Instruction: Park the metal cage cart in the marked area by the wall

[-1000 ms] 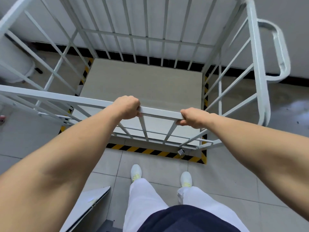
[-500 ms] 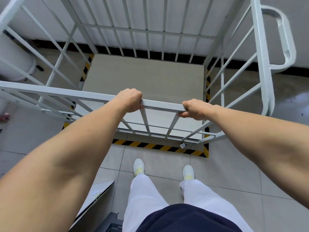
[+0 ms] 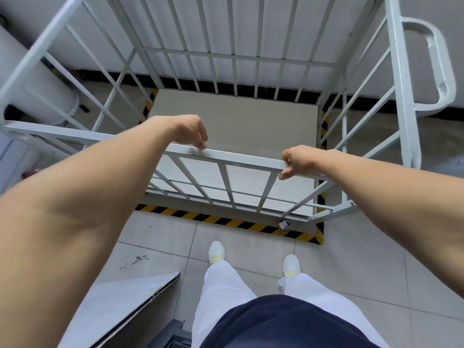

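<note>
Left hand (image 3: 190,131) lifted above top rail (image 3: 241,158), fingers loosely curled, only fingertips brushing it, gripping nothing. Right hand (image 3: 297,160) loose too, fingers draped on same rail, not clamped. Cage cart (image 3: 226,56) right ahead, back bars against wall (image 3: 276,11). Cart floor (image 3: 236,121) bare, nothing loaded. Striped tape (image 3: 226,222) frames cart base front and sides. White shoes (image 3: 216,252) on floor tiles (image 3: 351,259) just behind tape.

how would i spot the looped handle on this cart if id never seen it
Start at the white metal cage cart against the wall, then go to its tall right corner post. The looped handle juts outward there: one thick rounded tube, unlike the cage's thin straight bars.
</note>
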Tool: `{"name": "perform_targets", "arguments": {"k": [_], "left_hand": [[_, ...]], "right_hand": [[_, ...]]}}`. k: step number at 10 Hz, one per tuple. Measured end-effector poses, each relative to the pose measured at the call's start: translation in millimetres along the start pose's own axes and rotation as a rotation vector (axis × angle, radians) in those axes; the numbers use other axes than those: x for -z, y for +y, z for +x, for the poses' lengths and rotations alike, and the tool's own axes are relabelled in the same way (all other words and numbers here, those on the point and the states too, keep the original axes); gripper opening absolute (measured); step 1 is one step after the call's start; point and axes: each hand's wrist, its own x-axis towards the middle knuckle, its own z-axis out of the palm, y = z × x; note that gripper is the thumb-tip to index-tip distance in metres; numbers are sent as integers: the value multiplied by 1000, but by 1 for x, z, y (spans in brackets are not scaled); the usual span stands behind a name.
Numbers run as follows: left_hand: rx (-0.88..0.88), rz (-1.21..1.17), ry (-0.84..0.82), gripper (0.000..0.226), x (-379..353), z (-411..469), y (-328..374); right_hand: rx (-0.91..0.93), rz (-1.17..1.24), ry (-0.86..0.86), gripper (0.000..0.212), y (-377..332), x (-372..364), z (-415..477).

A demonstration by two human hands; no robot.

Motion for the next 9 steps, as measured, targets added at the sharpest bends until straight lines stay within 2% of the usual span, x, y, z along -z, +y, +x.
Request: {"name": "perform_targets", "arguments": {"k": [1,3,4,6,9], "left_hand": [[46,10,-4,36,10,-15,-10],[118,-4,7,36,4,-34,-24],[96,-24,50,36,-7,-36,-11],[16,-17,111,33,-28,-24,40],[-51,10,156,34,-37,-10,115]], "right_hand": [[28,-20,5,36,-4,-1,2],[73,24,11,40,-17,3,5],[86,32,31,43,-16,11,-1],[58,53,65,37,1,22,-18],[7,106,108,42,44,25,-40]]}}
